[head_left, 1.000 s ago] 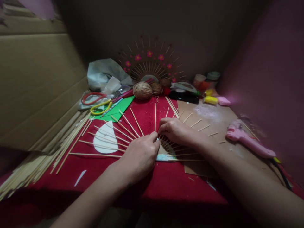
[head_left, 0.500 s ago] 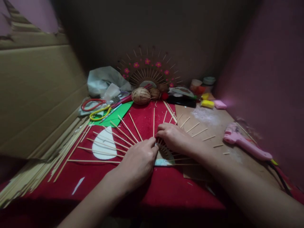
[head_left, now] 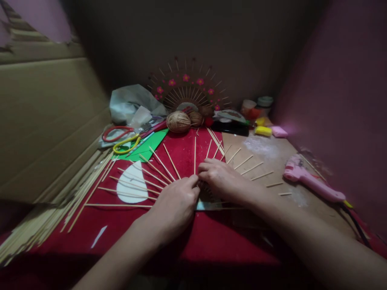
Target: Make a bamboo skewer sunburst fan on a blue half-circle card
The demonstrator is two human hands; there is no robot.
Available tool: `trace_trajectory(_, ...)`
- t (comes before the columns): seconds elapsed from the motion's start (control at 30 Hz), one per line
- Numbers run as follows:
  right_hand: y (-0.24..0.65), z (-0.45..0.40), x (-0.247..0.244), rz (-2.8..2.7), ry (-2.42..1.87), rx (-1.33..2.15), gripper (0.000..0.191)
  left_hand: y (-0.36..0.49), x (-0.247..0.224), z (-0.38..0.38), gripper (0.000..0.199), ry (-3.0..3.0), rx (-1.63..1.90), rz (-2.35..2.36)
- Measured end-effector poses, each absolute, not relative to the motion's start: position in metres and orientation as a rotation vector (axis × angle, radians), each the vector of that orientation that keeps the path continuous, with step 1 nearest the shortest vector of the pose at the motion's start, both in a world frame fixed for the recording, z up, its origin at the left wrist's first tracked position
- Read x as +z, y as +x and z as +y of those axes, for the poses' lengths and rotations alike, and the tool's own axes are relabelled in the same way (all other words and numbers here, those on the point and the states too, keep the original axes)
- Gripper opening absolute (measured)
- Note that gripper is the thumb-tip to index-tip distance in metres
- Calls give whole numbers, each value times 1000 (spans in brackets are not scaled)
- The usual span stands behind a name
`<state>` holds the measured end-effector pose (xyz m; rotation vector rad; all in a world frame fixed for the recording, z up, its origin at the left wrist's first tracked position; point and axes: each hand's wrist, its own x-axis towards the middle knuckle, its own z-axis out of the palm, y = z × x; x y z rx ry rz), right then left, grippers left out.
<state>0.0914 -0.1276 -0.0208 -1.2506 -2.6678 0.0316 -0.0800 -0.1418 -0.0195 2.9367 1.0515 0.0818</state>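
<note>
Thin wooden sticks (head_left: 172,161) spread like a half-wheel on the red cloth, their inner ends meeting under my hands. My left hand (head_left: 178,201) lies over the left inner ends, fingers curled and pinched together near the middle. Against its fingertips is my right hand (head_left: 222,177), also closed, over the right-hand sticks. Whatever the fingertips hold is hidden. A pale piece (head_left: 204,205) at the base of the sticks shows between the wrists. Under the left sticks lies a white teardrop-shaped cutout (head_left: 132,187).
Loose sticks (head_left: 75,197) are bundled at left. Scissors (head_left: 127,145) lie on green paper (head_left: 154,147). Balls of twine (head_left: 179,121) sit before a flowered stick fan (head_left: 186,80). A pink glue gun (head_left: 314,181) rests on brown board (head_left: 260,149); a cardboard wall (head_left: 51,117) stands left.
My right hand has shifted down slightly and covers more of the base, its fingertips still by the left hand's. The left hand stays nearly in place. The view has moved slightly.
</note>
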Motion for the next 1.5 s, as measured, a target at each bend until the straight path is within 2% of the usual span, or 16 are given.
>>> trace_trajectory(0.73,97,-127,-30,-2611,-1248,65,12,-79,-19,-144,26,2862,109,1050)
trace_trajectory(1.03,100,-126,-31,-2594,-1228,94,20,-92,-21,-136,22,2652,360,1112)
trace_trajectory(1.4,109,-124,-22,-2458,-1315,4,24,-86,-16,-132,16,2760,389,1168)
trace_trajectory(1.5,120,-124,-3,-2277,-1463,-77,14,-91,-7,-126,19,2742,512,1177)
